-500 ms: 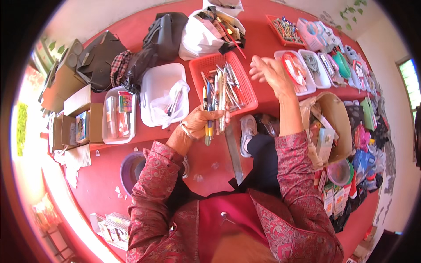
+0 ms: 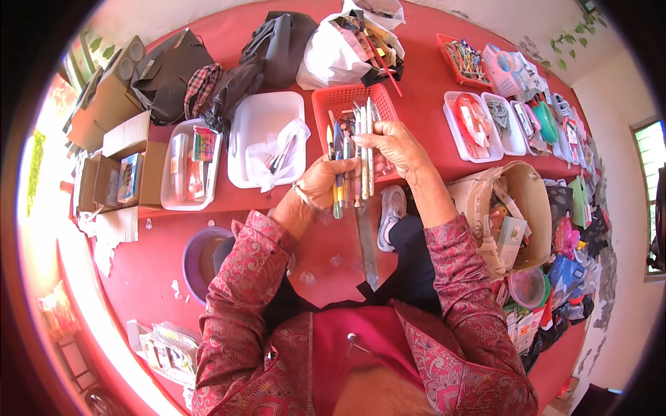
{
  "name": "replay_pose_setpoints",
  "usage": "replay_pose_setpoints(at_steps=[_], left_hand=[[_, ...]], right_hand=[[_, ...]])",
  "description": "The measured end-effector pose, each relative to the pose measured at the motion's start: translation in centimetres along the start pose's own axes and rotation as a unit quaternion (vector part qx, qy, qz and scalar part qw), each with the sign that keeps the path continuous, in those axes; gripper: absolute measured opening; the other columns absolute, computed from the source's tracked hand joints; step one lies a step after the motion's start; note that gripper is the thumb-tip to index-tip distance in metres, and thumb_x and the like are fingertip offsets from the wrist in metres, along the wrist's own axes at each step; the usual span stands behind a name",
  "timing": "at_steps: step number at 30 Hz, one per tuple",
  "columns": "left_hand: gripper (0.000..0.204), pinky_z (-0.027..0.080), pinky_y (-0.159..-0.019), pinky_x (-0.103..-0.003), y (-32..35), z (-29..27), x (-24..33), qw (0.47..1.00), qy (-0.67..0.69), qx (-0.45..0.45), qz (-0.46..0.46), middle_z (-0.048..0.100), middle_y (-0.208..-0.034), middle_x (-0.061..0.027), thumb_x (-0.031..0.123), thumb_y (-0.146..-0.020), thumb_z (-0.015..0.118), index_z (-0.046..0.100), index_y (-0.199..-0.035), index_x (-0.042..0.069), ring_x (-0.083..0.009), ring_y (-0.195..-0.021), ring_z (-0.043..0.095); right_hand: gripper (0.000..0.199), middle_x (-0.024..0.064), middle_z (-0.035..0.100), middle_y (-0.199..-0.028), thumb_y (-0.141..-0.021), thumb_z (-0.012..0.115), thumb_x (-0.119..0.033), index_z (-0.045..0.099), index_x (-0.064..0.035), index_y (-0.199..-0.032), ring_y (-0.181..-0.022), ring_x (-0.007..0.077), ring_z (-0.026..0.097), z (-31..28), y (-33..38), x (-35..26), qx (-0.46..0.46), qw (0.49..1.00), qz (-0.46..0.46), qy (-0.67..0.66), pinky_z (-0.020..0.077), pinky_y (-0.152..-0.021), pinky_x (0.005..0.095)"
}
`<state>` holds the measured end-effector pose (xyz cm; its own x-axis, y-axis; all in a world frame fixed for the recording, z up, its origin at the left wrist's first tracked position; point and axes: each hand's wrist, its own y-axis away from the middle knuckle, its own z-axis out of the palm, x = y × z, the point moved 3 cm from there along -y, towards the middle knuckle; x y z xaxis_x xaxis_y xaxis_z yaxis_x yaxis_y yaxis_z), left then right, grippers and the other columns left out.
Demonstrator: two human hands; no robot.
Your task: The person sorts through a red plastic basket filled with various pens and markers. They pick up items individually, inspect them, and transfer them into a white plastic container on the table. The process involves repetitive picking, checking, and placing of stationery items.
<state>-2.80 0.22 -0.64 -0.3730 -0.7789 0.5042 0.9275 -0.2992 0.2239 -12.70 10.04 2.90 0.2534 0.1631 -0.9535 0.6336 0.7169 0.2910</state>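
In front of the red plastic basket (image 2: 343, 96), my left hand (image 2: 320, 182) is closed around the lower part of an upright bundle of paintbrushes (image 2: 338, 163), with blue, yellow and dark handles showing. Several pale pointed sticks (image 2: 364, 125) stand at the bundle's right side. My right hand (image 2: 402, 149) pinches these sticks between thumb and fingers, close beside the left hand. The basket sits just behind both hands, and the bundle and right hand hide much of what lies in it.
Left of the basket stand a white tray (image 2: 236, 149) with a plastic bag and a second tray (image 2: 168, 187) of packets. White trays (image 2: 452, 132) and a cardboard box (image 2: 531, 229) lie at right. A purple bucket (image 2: 191, 267) stands at lower left, bags at the back.
My right hand came from the open air right of the basket to the bundle and closed on the pale sticks. The left hand kept its hold.
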Motion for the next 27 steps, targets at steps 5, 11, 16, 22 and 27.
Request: replay_pose_setpoints(at_steps=[5, 11, 16, 22, 27], left_hand=[[0.026, 0.048, -0.071, -0.048, -0.8, -0.2, -0.2, 0.999, 0.047, 0.009, 0.018, 0.056, -0.1, -0.0197, 0.012, -0.085, 0.042, 0.045, -0.106, -0.003, -0.03, -0.083, 0.059], [0.029, 0.044, -0.074, -0.058, -1.5, -1.9, -0.3, 0.991, 0.131, -0.006, -0.002, 0.056, -0.096, -0.0218, 0.018, -0.085, 0.044, 0.045, -0.107, -0.001, -0.0372, -0.085, 0.057], [0.018, 0.052, -0.058, -0.036, -0.7, -0.5, 0.8, 0.991, 0.094, 0.062, 0.074, 0.059, -0.078, -0.011, 0.016, -0.084, 0.048, 0.049, -0.096, 0.002, -0.0233, -0.072, 0.06], [0.016, 0.048, -0.055, -0.026, -1.2, -2.4, 1.0, 0.974, 0.137, 0.111, 0.141, 0.048, -0.069, -0.0024, 0.013, -0.085, 0.048, 0.05, -0.097, 0.002, -0.0127, -0.058, 0.049], [0.016, 0.049, -0.06, -0.029, -0.4, -1.1, 3.2, 0.961, 0.105, 0.131, 0.218, 0.052, -0.075, -0.0061, 0.008, -0.085, 0.044, 0.046, -0.099, 0.001, -0.0153, -0.065, 0.053]], right_hand=[[0.018, 0.0037, 0.054, -0.057, -0.071, 0.063, -0.015, 0.055, 0.0009, -0.069, -0.044, 0.01, 0.052, 0.0, -0.2, -0.1, 0.059, 0.994, -0.041, 0.088, 0.0389, -0.034, 0.0218], [0.032, 0.022, 0.051, -0.061, -0.07, 0.063, -0.029, 0.056, 0.0019, -0.068, -0.058, 0.0346, 0.052, 0.9, -0.5, -1.0, 0.091, 0.9, -0.199, 0.377, 0.0386, -0.053, 0.0394], [0.019, 0.0179, 0.056, -0.067, -0.079, 0.05, -0.016, 0.055, 0.0007, -0.071, -0.067, 0.0302, 0.053, 2.8, -0.4, -0.9, 0.085, 0.802, -0.372, 0.459, 0.0408, -0.061, 0.0382], [0.023, 0.0074, 0.056, -0.074, -0.084, 0.045, -0.02, 0.056, 0.0002, -0.089, -0.071, 0.016, 0.053, 1.9, -1.1, 0.1, 0.007, 0.98, -0.132, 0.147, 0.0419, -0.062, 0.0287], [0.029, 0.0079, 0.061, -0.085, -0.084, 0.049, -0.027, 0.056, -0.0001, -0.093, -0.077, 0.0176, 0.059, 0.7, -1.2, 2.3, 0.092, 0.968, 0.0, -0.235, 0.0472, -0.066, 0.0283]])
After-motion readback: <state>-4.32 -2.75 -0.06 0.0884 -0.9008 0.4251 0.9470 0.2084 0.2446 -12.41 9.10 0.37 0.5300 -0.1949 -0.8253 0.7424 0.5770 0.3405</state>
